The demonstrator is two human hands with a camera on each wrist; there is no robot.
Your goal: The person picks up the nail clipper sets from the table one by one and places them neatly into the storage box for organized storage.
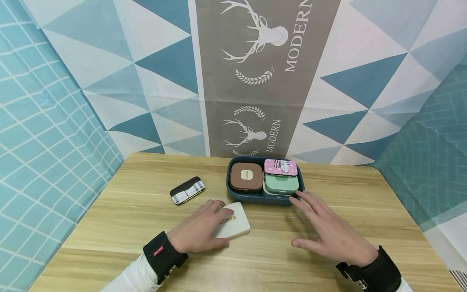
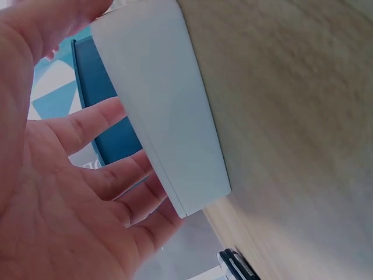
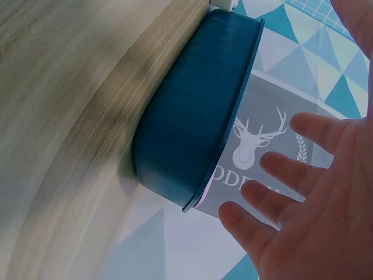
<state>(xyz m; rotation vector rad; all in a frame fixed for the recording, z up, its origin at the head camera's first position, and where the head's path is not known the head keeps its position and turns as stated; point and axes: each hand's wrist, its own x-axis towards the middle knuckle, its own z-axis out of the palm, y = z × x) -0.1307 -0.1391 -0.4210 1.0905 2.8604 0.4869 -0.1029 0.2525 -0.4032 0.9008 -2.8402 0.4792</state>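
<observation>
My left hand (image 1: 202, 227) grips a white box (image 1: 233, 222) lettered "MANICU…" in gold, part of the word hidden by a finger. Its fingers reach over the lid while the thumb lies along the near edge. In the left wrist view the pale side of the box (image 2: 163, 99) shows close up, low over the wood. My right hand (image 1: 328, 229) has its fingers spread and holds nothing, its fingertips at the near right corner of a dark blue tray (image 1: 255, 198). The right wrist view shows the spread fingers (image 3: 280, 210) beside the tray's outer wall (image 3: 186, 105).
Inside the tray sit a brown case (image 1: 240, 182), a green case (image 1: 281, 184) and a pink cartoon-printed tin (image 1: 280, 167) at the back. A black-and-plaid case (image 1: 187, 190) lies left of the tray on the wooden table (image 1: 146, 174). Patterned cloth hangs behind.
</observation>
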